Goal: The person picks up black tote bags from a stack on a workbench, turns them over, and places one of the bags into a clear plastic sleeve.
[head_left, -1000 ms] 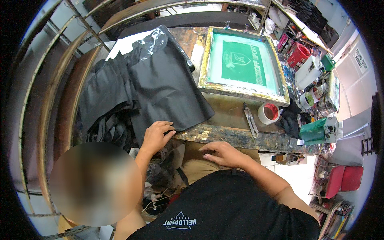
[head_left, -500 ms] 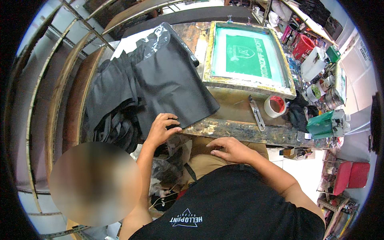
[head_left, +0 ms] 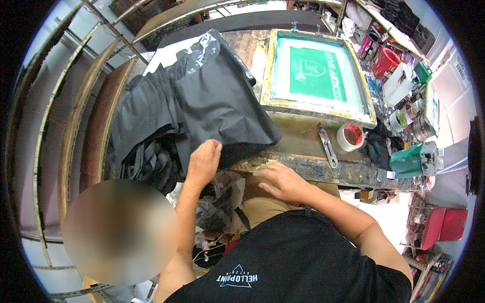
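A pile of black garments (head_left: 212, 101) lies on the worn print table (head_left: 303, 164), its top piece spread flat with a clear plastic wrap at the far end. My left hand (head_left: 204, 159) sits on the near edge of that top garment, fingers curled into the cloth. My right hand (head_left: 283, 182) rests flat on the table's paint-stained front edge, fingers apart, holding nothing. A wooden-framed screen (head_left: 316, 76) with green mesh lies to the right of the garments.
A roll of tape (head_left: 351, 136) and a metal tool (head_left: 327, 145) lie on the table below the screen. Paint pots, a red bucket (head_left: 386, 63) and a green box (head_left: 414, 159) crowd the right side. Curved rack rails (head_left: 76, 116) run along the left.
My left hand has gone from lying flat on the black garment to curling its fingers at the cloth's edge. My right hand stays on the table's front edge.
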`<state>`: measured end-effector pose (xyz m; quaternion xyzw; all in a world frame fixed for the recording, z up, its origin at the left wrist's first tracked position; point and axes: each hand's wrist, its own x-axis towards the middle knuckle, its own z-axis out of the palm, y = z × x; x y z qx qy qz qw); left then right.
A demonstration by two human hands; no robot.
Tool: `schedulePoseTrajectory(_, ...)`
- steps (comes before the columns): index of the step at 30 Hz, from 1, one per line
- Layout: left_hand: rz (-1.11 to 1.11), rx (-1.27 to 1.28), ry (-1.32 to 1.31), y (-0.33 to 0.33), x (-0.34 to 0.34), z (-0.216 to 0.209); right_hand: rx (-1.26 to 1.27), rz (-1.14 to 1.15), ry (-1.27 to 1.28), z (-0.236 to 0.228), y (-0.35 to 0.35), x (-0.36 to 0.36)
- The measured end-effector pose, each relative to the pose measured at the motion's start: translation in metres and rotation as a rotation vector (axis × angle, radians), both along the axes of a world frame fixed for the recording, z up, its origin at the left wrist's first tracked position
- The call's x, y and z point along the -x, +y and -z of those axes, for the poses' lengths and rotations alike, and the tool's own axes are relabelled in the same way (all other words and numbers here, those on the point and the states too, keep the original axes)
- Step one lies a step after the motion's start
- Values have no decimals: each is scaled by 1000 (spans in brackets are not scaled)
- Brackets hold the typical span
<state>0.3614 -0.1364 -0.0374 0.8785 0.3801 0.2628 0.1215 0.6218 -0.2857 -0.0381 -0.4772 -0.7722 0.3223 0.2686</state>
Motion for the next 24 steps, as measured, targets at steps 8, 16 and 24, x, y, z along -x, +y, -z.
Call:
schedulePoseTrajectory(8,-50,-128,-143,6,-20,-73,-549,147,-328,-5,85,63)
schedulePoseTrajectory(16,14,-155,-103,-4,-35,-57,-271,357,-252,75,194,83)
schedulePoseTrajectory(24,-126,-51,-166,-13,-17,-35,-60,278,-144,91,225,84)
